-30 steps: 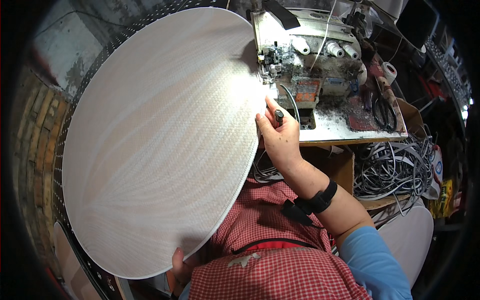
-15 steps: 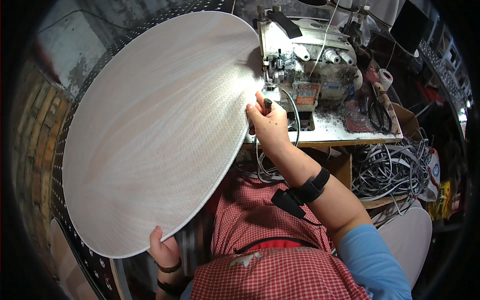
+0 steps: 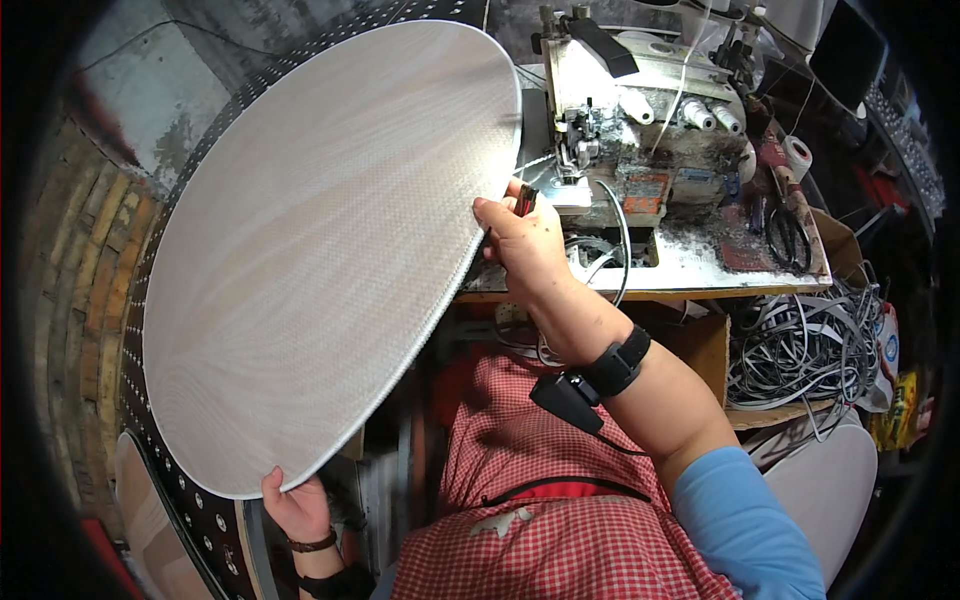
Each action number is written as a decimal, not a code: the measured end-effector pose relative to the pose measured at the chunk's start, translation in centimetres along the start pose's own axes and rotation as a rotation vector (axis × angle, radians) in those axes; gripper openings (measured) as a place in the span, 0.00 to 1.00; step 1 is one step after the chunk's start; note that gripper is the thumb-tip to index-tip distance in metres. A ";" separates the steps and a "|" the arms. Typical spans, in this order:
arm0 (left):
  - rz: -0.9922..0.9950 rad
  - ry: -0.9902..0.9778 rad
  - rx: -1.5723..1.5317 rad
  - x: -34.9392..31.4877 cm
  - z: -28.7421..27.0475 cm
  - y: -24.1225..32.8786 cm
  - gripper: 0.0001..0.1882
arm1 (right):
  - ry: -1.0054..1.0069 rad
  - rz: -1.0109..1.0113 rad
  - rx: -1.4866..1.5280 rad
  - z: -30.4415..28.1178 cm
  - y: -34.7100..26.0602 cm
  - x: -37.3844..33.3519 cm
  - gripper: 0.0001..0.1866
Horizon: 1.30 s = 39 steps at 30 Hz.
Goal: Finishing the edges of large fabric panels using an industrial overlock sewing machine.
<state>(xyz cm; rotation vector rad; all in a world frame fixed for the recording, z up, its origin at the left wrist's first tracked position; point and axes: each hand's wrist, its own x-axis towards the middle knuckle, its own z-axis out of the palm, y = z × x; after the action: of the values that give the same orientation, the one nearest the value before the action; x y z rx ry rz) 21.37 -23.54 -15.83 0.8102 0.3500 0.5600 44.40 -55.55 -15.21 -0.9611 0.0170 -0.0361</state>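
A large pale oval mat [image 3: 330, 260] with a white stitched edge is held up at a tilt across the left and middle. My left hand [image 3: 298, 508] grips its lower edge, thumb on the top face and fingers beneath. My right hand [image 3: 525, 240] pinches the right edge, and a small dark tool [image 3: 526, 200], perhaps thread snips, sticks up from the same fist. Just beyond that hand stands an overlock sewing machine [image 3: 640, 150], its needle area lit. A thin thread chain [image 3: 535, 162] runs between the mat's edge and the presser foot.
Black-handled scissors [image 3: 790, 240] lie on the right of the machine table [image 3: 700, 275]. Below, a cardboard box holds a tangle of grey binding strips [image 3: 800, 345]. A dotted dark surface [image 3: 185, 500] lies under the mat, near a brick wall [image 3: 85, 330]. More pale pieces [image 3: 825, 480] rest lower right.
The mat has come away from the needle area, leftward relative to the machine, exposing the presser foot and thread chain. Both hands moved left with it, still gripping. The view shifted slightly.
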 end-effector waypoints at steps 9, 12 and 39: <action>-0.394 -1.383 0.931 2.3 19.2 1.5 0.29 | -0.221 -0.016 0.033 -0.7 -0.9 -1.4 0.30; 0.521 -1.512 1.264 5.8 28.1 -4.0 0.21 | -0.231 0.038 -0.016 -0.8 -1.1 -1.6 0.32; 0.422 -1.806 1.117 14.2 37.6 -15.0 0.16 | -0.067 0.578 0.323 -3.0 -3.7 1.2 0.22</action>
<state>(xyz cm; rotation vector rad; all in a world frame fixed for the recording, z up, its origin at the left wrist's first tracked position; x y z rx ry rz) 56.48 -45.35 -4.20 2.1215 -1.3353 -0.2291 45.42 -60.19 -13.95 -0.6067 0.2200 0.5121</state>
